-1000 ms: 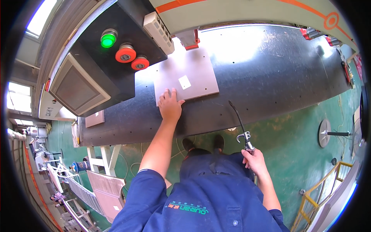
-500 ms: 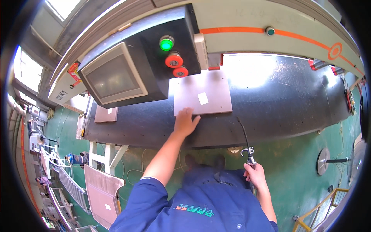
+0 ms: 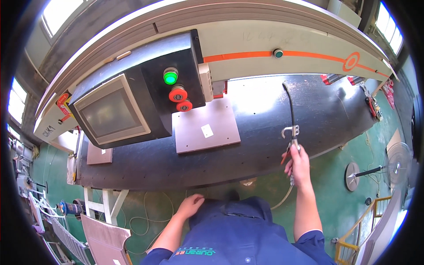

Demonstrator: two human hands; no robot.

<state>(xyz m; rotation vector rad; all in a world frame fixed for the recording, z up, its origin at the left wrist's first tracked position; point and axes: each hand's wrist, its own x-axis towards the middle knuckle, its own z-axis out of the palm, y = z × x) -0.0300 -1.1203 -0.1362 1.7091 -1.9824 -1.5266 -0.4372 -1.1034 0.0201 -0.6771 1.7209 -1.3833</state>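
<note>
In the head view my right hand (image 3: 298, 161) grips an air blow gun (image 3: 294, 131), whose long curved black nozzle reaches over the dark worktable (image 3: 265, 159). A hose trails below the hand. A pinkish-beige square panel (image 3: 190, 141) with small holes and a white label lies on the table, partly behind the black control console (image 3: 154, 101). My left hand (image 3: 192, 204) is low by my body, beneath the table's near edge, with fingers curled; whatever it may hold is hidden. A smaller similar panel (image 3: 95, 157) lies at the left.
The console carries a screen (image 3: 111, 109), green button (image 3: 170, 77) and red buttons (image 3: 178, 94) under a pale machine beam (image 3: 318, 44). Hand tools (image 3: 371, 108) lie at the table's right end. Floor stand (image 3: 352, 176), yellow rail (image 3: 342, 251) and curved board (image 3: 101, 234) are around me.
My left hand has left the panel and dropped beside my body, fingers now curled. My right hand has risen with the blow gun, its nozzle now farther over the table. The view has shifted.
</note>
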